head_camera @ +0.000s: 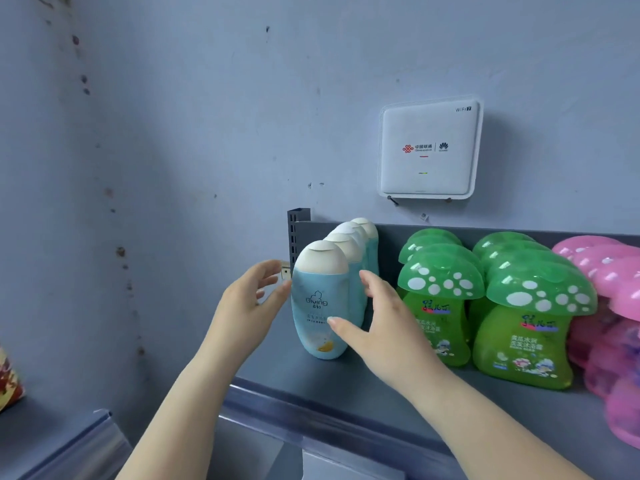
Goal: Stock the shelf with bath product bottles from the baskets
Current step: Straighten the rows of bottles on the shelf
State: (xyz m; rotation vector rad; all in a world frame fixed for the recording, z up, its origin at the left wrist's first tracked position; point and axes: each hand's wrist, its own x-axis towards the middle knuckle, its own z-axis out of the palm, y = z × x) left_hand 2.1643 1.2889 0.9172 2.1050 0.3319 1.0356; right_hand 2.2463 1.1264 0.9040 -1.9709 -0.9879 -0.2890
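Small retail shop, stockroom-plain. Grey metal shelf (346, 386) of the gondola kind, with a perforated upright post (294, 237) at its back left corner and a clear plastic price-strip rail (277, 407) along its front edge. Goods are faced in front-to-back rows by kind: blue bottles (320, 303) at the left end, green mushroom-capped bottles (519, 327) mid-shelf, pink bottles (616, 306) toward the right end. Scuffed blue-grey painted wall (173, 133) behind, carrying a white WiFi router (429, 150).
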